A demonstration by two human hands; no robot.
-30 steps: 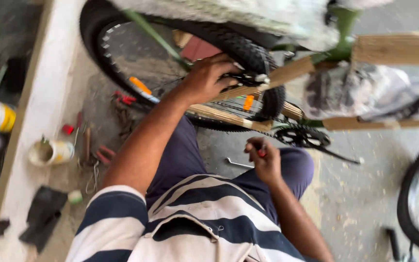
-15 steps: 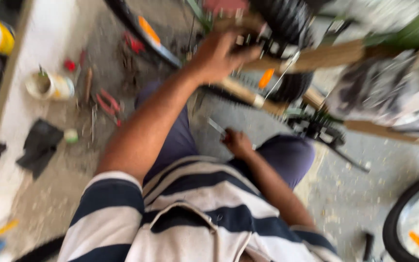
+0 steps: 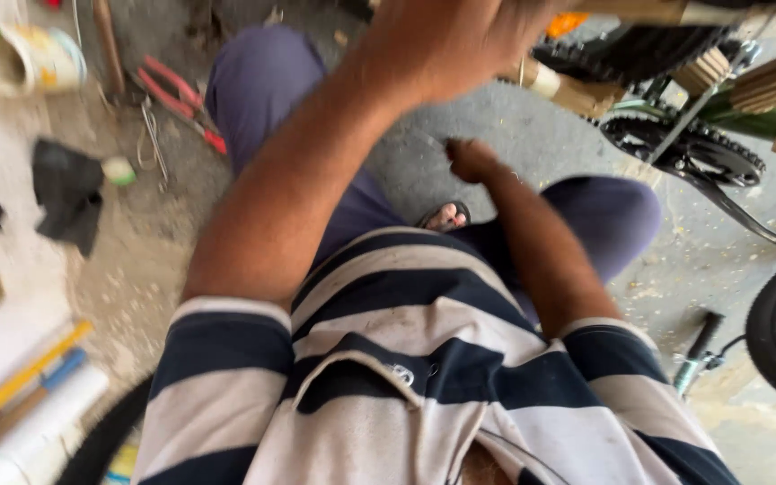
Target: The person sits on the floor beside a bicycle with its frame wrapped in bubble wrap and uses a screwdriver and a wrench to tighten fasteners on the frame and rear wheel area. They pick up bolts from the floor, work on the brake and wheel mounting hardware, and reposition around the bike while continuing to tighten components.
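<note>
1. Head view, looking straight down: my left hand (image 3: 446,40) is raised at the top centre of the frame, blurred, and lies against the knobbly bicycle tyre (image 3: 648,49) and the wooden slat (image 3: 568,90) just right of it.
2. Whether those left fingers are spread or wrapped around anything I cannot tell; the blur hides them.
3. My right hand (image 3: 471,159) sits lower, just right of centre, curled into a loose fist. A thin pale sliver shows at its upper left, too small to name, so I cannot say what it pinches.
4. From the right fist, the chainring (image 3: 689,153) lies to the right and slightly up, well apart. Its crank arm (image 3: 752,216) runs diagonally toward the lower right.
5. The tyre and slats stretch roughly left to right across the upper right corner, so the left hand is clearly the nearer one.
6. Red-handled pliers (image 3: 181,99) lie on the floor at upper left, away from both hands.
</note>
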